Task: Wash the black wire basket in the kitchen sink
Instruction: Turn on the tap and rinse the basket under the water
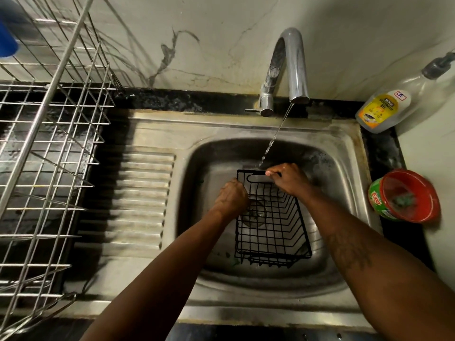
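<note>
Veined marble wall (221,45) behind black countertop (184,100).

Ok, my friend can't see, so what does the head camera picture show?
A person's right hand grips the far rim of a black wire basket in a sink, close to a thin stream falling from the tap; the curled left hand is at its left side. A dish rack stands left, a soap bottle right.

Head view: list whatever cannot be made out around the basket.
All in the head view:
Left hand: fingers hidden under its own back; grip unclear.
Drain: screened by the black wire basket and that hand.
Blue object: blurred, cut by the left edge.
Red tub contents: blurred.
</note>
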The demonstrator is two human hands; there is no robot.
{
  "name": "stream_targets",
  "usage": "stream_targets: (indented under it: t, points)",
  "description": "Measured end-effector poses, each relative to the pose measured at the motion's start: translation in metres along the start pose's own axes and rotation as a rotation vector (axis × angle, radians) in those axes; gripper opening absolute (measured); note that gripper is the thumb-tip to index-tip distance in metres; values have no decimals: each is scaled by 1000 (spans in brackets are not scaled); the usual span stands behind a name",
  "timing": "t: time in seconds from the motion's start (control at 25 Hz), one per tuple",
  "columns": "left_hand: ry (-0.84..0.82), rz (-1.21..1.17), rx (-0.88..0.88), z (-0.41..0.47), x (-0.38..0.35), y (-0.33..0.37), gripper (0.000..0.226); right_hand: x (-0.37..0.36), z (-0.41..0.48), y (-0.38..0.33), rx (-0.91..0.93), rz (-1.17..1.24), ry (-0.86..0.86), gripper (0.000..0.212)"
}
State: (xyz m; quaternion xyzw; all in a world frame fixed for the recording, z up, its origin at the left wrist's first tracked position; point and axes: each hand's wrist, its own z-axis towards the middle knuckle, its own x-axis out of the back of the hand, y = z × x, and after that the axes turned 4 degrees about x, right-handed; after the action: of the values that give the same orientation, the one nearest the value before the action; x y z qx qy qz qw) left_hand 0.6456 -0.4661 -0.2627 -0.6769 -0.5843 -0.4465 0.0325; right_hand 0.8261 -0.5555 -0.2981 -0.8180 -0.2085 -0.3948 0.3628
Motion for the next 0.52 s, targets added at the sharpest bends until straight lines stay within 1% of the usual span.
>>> stream_targets:
  t: [0.08, 0.16, 0.24, 0.36, 0.44, 0.52]
  points:
    - [5, -17, 32, -1, -5, 7, 17, -9, 7, -28, 71, 16, -38, 29]
    - [14, -15, 53, -1, -5, 7, 15, -15, 16, -46, 139, 16, -63, 24]
    - [27, 8, 58, 0, 2, 1, 7, -13, 18, -40, 106, 19, -57, 23]
    - [82, 37, 92, 2, 15, -14, 3, -3, 13, -1, 3, 26, -29, 25]
    - [76, 31, 88, 1, 16, -13, 3, -2, 14, 10, -1, -6, -15, 24]
    - [46, 11, 69, -1, 7, -3, 6, -5, 17, -10, 45, 8, 0, 21]
